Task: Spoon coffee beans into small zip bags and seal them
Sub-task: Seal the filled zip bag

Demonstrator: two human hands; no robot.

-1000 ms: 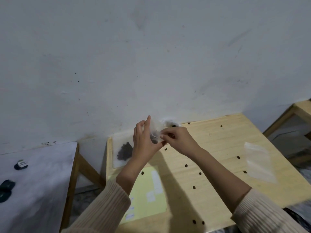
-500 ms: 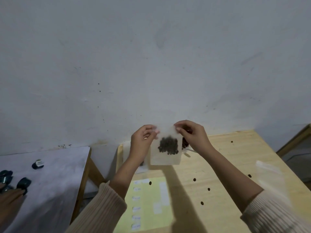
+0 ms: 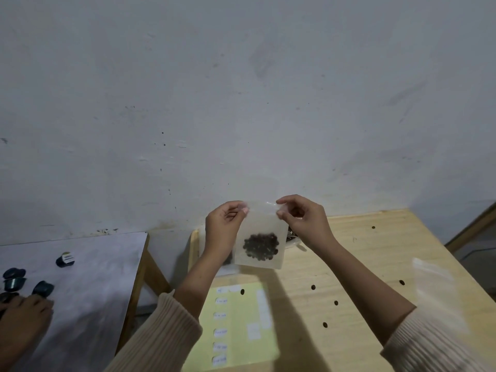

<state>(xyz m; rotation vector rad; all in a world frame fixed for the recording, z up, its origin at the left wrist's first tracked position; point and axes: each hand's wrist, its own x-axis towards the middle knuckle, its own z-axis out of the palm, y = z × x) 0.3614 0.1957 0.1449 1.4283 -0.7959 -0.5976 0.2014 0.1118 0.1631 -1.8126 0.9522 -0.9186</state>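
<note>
Holding a small zip bag (image 3: 261, 237) up by its top edge is pretty much the whole story in the head view, it hangs upright in the air over the far end of the wooden table (image 3: 362, 264), close to the wall (image 3: 241, 103). The left hand (image 3: 224, 226) has the top left corner pinched between thumb and curled fingers, and the right hand (image 3: 306, 221) pinches the top right corner with thumb and forefinger, the other fingers loosely bent. The coffee beans (image 3: 261, 246) sit in a dark clump in the lower half of the bag. Can't tell if the zip strip is pressed closed or not. On the table under the arms there's a yellow sheet (image 3: 241, 326) with little white labels, a few loose beans (image 3: 313, 287) scattered on the wood, and an empty clear bag (image 3: 434, 285) lying flat off to the right. Over on the left is a separate table with a white cover (image 3: 88, 277), some dark capsules (image 3: 65, 259) on it, and another person's hand (image 3: 24, 315) resting right by them.
</note>
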